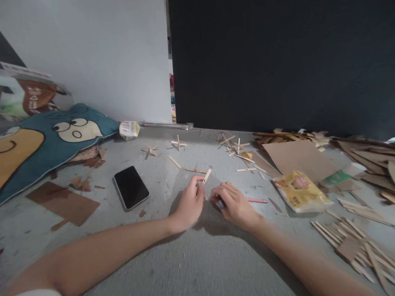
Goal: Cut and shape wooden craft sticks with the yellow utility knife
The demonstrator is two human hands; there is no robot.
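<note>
My left hand pinches a short wooden popsicle stick between thumb and fingers, its free end pointing up and away. A small dark mark or slot shows near the grip. Close by on the right, my right hand is curled, knuckles up, around a small greyish thing that is mostly hidden. A thin reddish pencil-like rod extends from behind that hand; I cannot tell whether it is held. Beyond the hands lie loose sticks and crossed stick pieces.
A phone and cut cardboard lie left, near a blue cushion. On the right are a yellow packet, brown cardboard and a pile of sticks. A dark panel rises behind.
</note>
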